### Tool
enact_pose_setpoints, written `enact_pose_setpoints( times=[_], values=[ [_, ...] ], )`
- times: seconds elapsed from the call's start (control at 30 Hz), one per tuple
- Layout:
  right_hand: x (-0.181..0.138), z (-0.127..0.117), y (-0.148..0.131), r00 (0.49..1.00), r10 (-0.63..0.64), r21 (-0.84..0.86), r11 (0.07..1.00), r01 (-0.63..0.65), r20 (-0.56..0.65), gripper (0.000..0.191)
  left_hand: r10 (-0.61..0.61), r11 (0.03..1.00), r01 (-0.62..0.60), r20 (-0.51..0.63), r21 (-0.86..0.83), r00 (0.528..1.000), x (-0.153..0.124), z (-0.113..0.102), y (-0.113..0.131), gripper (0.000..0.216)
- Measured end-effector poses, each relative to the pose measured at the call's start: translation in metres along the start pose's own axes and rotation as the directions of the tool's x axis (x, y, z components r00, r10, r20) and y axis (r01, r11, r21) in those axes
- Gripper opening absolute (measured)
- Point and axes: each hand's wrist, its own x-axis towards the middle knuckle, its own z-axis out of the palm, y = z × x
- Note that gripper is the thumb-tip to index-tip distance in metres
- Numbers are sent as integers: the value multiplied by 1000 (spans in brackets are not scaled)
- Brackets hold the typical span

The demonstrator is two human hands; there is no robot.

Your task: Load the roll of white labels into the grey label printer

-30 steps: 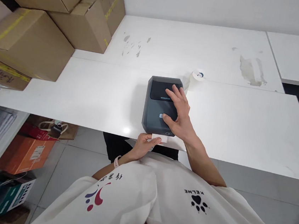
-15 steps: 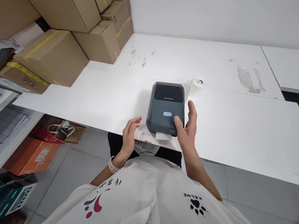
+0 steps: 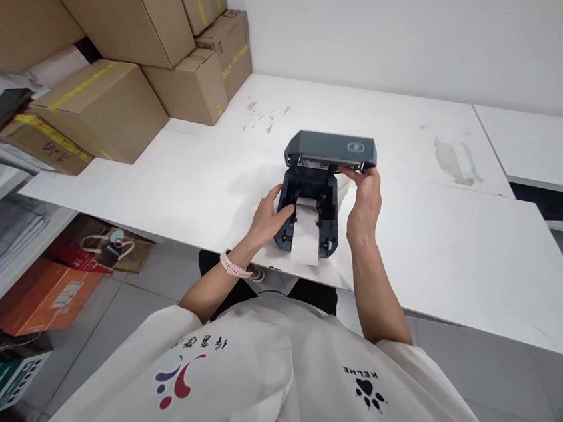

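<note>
A dark grey label printer (image 3: 330, 233) stands near the front edge of the white table, its lid (image 3: 326, 147) swung up and back. Inside lies a strip of white label paper (image 3: 306, 234), which runs out over the front. My right hand (image 3: 365, 206) grips the lid's right corner from below, fingers under its edge. On the other side my left hand (image 3: 269, 218) is wrapped around the left wall of the printer body, its thumb over the rim. The label roll behind the printer is mostly hidden by the raised lid and my right hand.
Taped cardboard boxes (image 3: 104, 108) are stacked at the table's left end. Below, an orange box (image 3: 41, 296) and a paper bag (image 3: 130, 259) sit on the floor beside a white shelf (image 3: 19, 264). A white wall (image 3: 380, 33) closes off the back of the table (image 3: 432, 254).
The printer's lid has gone from closed to raised, with my right hand lifting it. My left hand has moved up and right from beside the printer onto its body.
</note>
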Motion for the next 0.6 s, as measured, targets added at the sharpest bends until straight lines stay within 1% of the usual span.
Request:
enact_pose_setpoints(
  times=[0.07, 0.13, 0.2, 0.23, 0.27, 0.3, 0.33, 0.37, 0.4, 0.43, 0.47, 0.5, 0.53, 0.57, 0.6],
  values=[
    [19, 4, -1, 999, -30, -5, 1000, 30, -14, 59, -28, 997, 27, 19, 79, 999, 16, 2, 3, 77],
    [27, 10, -1, 997, -76, -23, 997, 75, -35, 66, -28, 985, 30, -10, 172, 1000, 29, 7, 6, 78],
    [24, 16, 0, 985, -137, -67, 989, 131, -107, 71, 4, 961, 2, -23, 278, 1000, 38, 11, 7, 81],
    [21, 18, 1, 976, -162, -103, 984, 148, -146, 69, 28, 947, -22, -15, 321, 999, 42, 13, 7, 83],
    [17, 20, 2, 971, -178, -148, 977, 155, -161, 63, 53, 936, -49, -1, 349, 999, 44, 14, 6, 84],
    [14, 22, 3, 973, -186, -199, 967, 157, -135, 54, 73, 928, -73, 13, 365, 997, 45, 15, 5, 85],
    [12, 22, 4, 981, -180, -255, 954, 158, -65, 45, 88, 925, -91, 24, 369, 996, 46, 15, 4, 86],
    [12, 22, 5, 986, -157, -316, 934, 164, 47, 39, 98, 924, -102, 29, 368, 995, 47, 14, 3, 86],
    [14, 22, 6, 976, -113, -385, 905, 179, 188, 36, 102, 926, -107, 33, 361, 994, 47, 12, 3, 88],
    [17, 22, 6, 938, -50, -464, 859, 216, 344, 36, 98, 931, -106, 41, 350, 994, 47, 10, 2, 91],
    [21, 22, 6, 872, 32, -536, 799, 271, 488, 39, 88, 938, -103, 59, 331, 994, 48, 7, 2, 94],
    [26, 23, 6, 792, 118, -588, 736, 335, 599, 42, 75, 947, -97, 84, 306, 994, 49, 4, 1, 97],
    [30, 24, 6, 711, 194, -616, 678, 400, 676, 43, 65, 956, -93, 110, 277, 992, 50, 1, 0, 100],
    [35, 27, 6, 637, 253, -621, 636, 458, 728, 44, 64, 965, -96, 134, 245, 989, 52, -1, -2, 102],
    [38, 30, 6, 573, 294, -611, 613, 501, 765, 43, 77, 972, -107, 150, 207, 986, 53, -3, -4, 104]
  ],
)
